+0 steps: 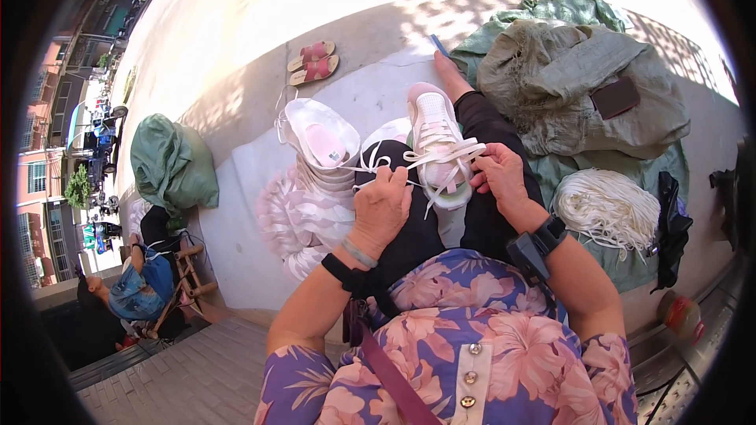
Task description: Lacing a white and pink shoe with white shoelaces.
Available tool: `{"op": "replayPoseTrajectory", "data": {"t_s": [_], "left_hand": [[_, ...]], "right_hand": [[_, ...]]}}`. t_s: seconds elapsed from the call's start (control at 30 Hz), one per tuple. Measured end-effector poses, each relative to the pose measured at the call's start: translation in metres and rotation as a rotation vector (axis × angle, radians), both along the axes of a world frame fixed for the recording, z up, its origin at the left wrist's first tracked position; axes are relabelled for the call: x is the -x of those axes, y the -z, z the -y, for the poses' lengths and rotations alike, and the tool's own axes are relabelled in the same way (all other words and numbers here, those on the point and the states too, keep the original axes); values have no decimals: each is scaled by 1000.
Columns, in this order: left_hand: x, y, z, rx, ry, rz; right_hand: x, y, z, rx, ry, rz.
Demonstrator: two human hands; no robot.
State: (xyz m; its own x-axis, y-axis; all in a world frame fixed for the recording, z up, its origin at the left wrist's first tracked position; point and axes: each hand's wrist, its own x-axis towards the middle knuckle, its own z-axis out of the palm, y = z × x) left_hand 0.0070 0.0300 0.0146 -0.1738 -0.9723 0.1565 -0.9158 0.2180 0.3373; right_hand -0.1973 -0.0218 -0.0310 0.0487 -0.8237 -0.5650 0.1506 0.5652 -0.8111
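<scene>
The pink-and-white sneaker [431,130] lies between the two sets of fingers, its long axis running away from the wearer's body and leaning slightly left, with the toe beyond the fingertips and the heel back toward the lap. The right hand [504,181] is the nearer one, just beside the collar, its thumb and fingertips pinched together on the cream shoelace [459,151]. The left hand [382,208] sits off the shoe's other side, its fingers curled close and seemingly clamped on lace as well, though the exact grip is partly hidden. The lace thus runs crosswise to the shoe, over its tongue. Left of the left fingers stands a stack of pale shoe uppers [321,134]; right of the right fingers, well apart, lies a bundle of white laces [605,208].
</scene>
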Motion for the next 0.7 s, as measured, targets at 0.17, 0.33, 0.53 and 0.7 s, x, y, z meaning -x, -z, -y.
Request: {"op": "replayPoseTrajectory", "data": {"t_s": [0.17,0.33,0.53,0.7], "left_hand": [[-9,16,16,18,-1,143],[-21,20,22,12,30,142],[-38,-4,1,3,9,131],[-36,-10,-13,30,78,160]], "right_hand": [[4,-5,0,-56,-57,-17],[-6,-6,2,136,-245,-35],[-33,-26,-5,234,-603,-123],[-28,6,-22,321,-655,-231]]}}
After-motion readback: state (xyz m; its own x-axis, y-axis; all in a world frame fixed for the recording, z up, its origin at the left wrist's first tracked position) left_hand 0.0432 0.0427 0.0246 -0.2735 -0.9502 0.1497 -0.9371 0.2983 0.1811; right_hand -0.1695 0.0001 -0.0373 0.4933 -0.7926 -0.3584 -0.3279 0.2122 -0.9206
